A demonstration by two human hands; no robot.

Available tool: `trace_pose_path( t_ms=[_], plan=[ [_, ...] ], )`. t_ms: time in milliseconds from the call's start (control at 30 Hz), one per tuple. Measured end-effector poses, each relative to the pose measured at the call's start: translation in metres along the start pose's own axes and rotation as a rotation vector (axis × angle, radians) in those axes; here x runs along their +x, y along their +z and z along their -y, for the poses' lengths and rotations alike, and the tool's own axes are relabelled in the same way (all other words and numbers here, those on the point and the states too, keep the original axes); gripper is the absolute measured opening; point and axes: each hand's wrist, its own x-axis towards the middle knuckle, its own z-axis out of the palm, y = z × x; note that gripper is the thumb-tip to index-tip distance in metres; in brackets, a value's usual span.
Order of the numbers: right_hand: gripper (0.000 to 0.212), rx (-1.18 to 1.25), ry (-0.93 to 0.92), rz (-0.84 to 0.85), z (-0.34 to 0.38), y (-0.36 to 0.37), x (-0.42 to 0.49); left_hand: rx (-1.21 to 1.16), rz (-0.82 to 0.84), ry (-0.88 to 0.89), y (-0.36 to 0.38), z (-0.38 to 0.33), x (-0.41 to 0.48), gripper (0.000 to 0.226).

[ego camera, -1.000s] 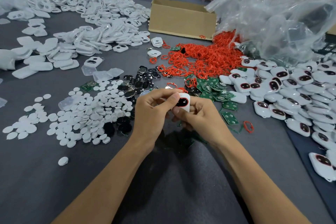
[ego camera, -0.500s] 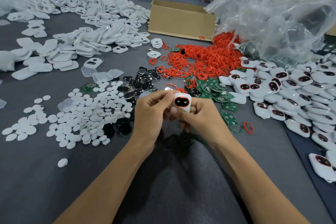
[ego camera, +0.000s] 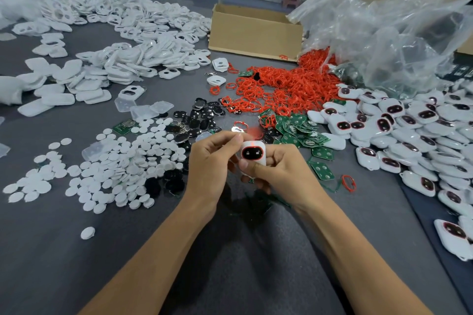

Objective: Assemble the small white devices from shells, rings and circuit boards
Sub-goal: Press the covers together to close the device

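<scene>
both hands meet over the middle of the grey bench [ego camera: 51, 250], a little toward its near edge, and between them they grip one small white device [ego camera: 252, 152]. it stands upright, with its dark oval window, rimmed in red, facing the camera. the left hand [ego camera: 212, 161] has its fingers curled and pinches the device at its upper left side with thumb and forefinger. the right hand [ego camera: 281, 174] wraps round it from below and from the right, with the thumb pressed across the lower front. just beyond the hands lies a heap of green circuit boards [ego camera: 299, 130], and behind that a wide tangle of red rings [ego camera: 281, 84] reaches toward the far edge. a single red ring [ego camera: 348, 183] lies apart, near the right wrist. finished devices [ego camera: 409, 123] with dark windows crowd the right edge of the bench. left of the hands white round discs [ego camera: 115, 169] spread out, and small black parts [ego camera: 202, 117] lie between them and the rings. white shells [ego camera: 128, 54] are piled across the far left corner. a cardboard box [ego camera: 256, 30] sits at the far edge, and a crumpled clear plastic bag [ego camera: 396, 20] fills the far right corner beside it.
</scene>
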Motion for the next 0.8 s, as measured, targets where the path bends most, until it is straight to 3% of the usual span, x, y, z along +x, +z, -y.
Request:
trace_pose_path(
  t_ms=[333, 467, 800],
  plan=[
    [0.018, 0.037, -0.012, 0.002, -0.0007, -0.0004, 0.0004, -0.011, 0.018, 0.013, -0.0006, 0.0026, 0.0014, 0.018],
    [0.009, -0.048, -0.038, -0.022, -0.0024, -0.0013, 0.0017, 0.083, 0.070, 0.080, 0.0012, 0.0033, 0.0006, 0.011],
    [0.013, -0.117, -0.038, -0.024, -0.0047, -0.0035, 0.0034, 0.174, 0.078, 0.086, 0.0001, 0.0043, 0.0009, 0.016]
  ],
)
